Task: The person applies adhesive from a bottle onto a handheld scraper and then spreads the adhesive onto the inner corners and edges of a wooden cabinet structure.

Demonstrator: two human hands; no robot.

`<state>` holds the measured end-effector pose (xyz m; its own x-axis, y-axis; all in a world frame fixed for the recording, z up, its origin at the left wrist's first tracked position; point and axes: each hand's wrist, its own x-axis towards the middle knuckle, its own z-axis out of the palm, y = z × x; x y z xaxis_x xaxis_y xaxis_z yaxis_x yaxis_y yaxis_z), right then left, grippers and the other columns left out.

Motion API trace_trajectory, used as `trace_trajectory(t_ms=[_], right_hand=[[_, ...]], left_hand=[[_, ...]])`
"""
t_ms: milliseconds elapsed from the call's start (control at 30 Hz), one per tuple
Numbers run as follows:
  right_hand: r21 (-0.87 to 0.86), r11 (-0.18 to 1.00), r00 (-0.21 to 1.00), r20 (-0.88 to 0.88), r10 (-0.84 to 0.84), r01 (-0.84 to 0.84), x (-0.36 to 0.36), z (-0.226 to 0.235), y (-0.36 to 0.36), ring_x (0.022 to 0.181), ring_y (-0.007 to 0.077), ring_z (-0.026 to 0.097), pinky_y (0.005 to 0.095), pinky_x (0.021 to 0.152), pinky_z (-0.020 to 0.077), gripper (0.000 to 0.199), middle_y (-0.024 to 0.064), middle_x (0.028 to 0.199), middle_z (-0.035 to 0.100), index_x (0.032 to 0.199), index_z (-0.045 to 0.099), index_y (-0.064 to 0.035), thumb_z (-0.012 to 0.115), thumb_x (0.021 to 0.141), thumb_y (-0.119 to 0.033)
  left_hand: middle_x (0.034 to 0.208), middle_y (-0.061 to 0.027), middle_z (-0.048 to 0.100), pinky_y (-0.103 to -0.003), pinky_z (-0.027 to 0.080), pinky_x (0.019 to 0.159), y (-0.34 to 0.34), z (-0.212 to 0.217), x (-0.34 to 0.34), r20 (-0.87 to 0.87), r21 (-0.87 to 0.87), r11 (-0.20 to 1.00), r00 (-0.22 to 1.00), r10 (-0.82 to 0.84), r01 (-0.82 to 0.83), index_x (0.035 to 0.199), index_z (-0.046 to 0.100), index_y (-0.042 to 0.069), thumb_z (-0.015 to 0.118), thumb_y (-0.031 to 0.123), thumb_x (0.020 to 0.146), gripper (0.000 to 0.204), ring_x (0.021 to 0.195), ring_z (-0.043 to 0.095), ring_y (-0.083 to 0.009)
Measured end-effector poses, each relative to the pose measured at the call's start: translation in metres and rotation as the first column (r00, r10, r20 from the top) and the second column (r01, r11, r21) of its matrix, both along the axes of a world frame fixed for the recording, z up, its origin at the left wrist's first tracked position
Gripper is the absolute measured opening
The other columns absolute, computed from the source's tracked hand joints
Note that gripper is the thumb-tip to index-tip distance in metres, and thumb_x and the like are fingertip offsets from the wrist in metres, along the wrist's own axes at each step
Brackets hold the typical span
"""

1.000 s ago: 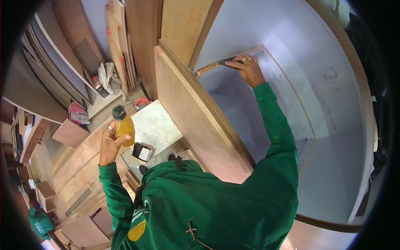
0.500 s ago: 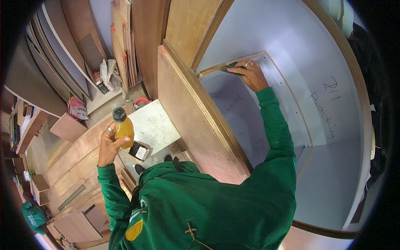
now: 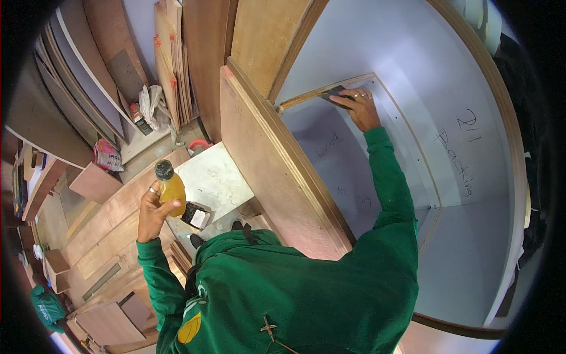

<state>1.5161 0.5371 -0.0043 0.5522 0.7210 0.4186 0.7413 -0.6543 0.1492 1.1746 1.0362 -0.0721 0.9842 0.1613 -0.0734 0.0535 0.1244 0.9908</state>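
Observation:
A small bottle of yellow liquid with a dark cap (image 3: pixel 173 190) is held upright, slightly tilted, in my left hand (image 3: pixel 155 213). The fingers wrap round its lower side, out over the floor on the left. My right hand (image 3: pixel 361 110) reaches into a white-lined cabinet (image 3: pixel 377 35). Between its fingers is a dark flat piece like sandpaper (image 3: pixel 337 94), pressed on the bare wood edge (image 3: pixel 306 99) of an inner panel. The palm hides part of that piece.
A thick plywood panel (image 3: pixel 277 159) stands between my body and the cabinet. Below it lie a white board (image 3: pixel 218 177) and a small black box (image 3: pixel 196 216). Several boards (image 3: pixel 174 65) lean at the back left. A person in green (image 3: pixel 48 307) is at the far left.
My left hand has lowered slightly and drifted left with the bottle. My right hand, with the dark piece, has slid a little to the right along the wood edge.

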Motion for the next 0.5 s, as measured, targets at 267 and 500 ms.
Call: trace_trajectory(t_ms=[267, 500], right_hand=[[0.039, 0.998, 0.998, -0.046, -0.04, 0.042, -0.008, 0.013, 0.026, 0.105, 0.0276, 0.061, 0.0432, 0.099, 0.0394, 0.041, 0.0045, 0.114, 0.067, 0.118, 0.075, -0.0258, 0.064, 0.086, -0.003], [-0.018, 0.997, 0.984, -0.161, -0.071, 0.069, 0.007, 0.02, -0.004, 0.112, 0.028, 0.059, 0.0473, 0.099, 0.0424, 0.04, 0.0015, 0.12, 0.067, 0.119, 0.074, -0.0317, 0.059, 0.092, -0.006]], left_hand=[[0.112, -0.003, 0.068, -0.032, 0.05, 0.092, 0.0, -0.003, 0.006, -0.026, 0.006, 0.999, 0.999, -0.043, 0.043, 0.129, 0.06, 0.004, 0.08, 0.007, 0.082, 0.051, 0.101, 0.064, -0.0136], [0.114, -0.002, 0.067, -0.031, 0.049, 0.094, -0.002, -0.007, 0.008, -0.028, -0.009, 0.999, 0.999, -0.038, 0.037, 0.132, 0.058, 0.004, 0.08, 0.006, 0.082, 0.055, 0.104, 0.063, -0.0128]])
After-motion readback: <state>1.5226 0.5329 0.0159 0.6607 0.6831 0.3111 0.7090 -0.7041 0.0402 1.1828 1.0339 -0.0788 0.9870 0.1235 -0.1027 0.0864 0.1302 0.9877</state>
